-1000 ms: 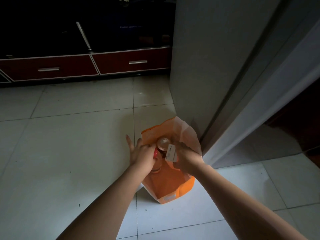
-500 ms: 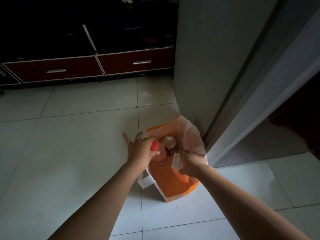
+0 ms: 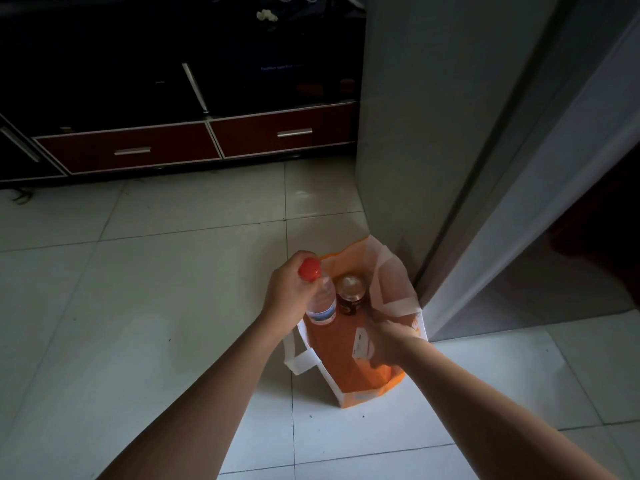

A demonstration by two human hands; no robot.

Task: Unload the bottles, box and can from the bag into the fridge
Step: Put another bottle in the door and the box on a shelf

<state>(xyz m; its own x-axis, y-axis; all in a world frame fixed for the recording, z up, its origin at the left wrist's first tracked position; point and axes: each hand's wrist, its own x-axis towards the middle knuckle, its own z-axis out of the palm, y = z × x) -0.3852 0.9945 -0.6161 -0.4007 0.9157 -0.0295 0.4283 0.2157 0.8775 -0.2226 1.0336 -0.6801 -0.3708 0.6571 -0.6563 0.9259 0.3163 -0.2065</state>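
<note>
- The left hand (image 3: 289, 291) is at centre frame, its fingers curled round the neck of a clear bottle (image 3: 322, 303) just below the red cap (image 3: 310, 269).
- The bottle is tilted, cap toward the upper left. Its lower part is still in the mouth of the orange bag (image 3: 356, 375), with the blue label band at about rim level.
- Half a second ago only the cap showed at the bag's mouth and two left fingers were spread. Now the bottle is higher and those fingers are closed on it.
- The right hand (image 3: 389, 341) is inside the bag at its right side, holding a small white box (image 3: 361, 344). It is too dim to tell just how the fingers wrap it.
- The box is lower in the bag than it was a second ago.
- A dark can (image 3: 349, 294) with a gold top stands upright in the bag, just right of the bottle, where it was before.
- The bag sits on the tiled floor (image 3: 138, 306) against the foot of the grey fridge (image 3: 433, 116), which fills the upper right.
- One white handle (image 3: 299, 358) now hangs out over the bag's left side.
- A dark cabinet with red drawers (image 3: 131, 150) runs across the upper left.
</note>
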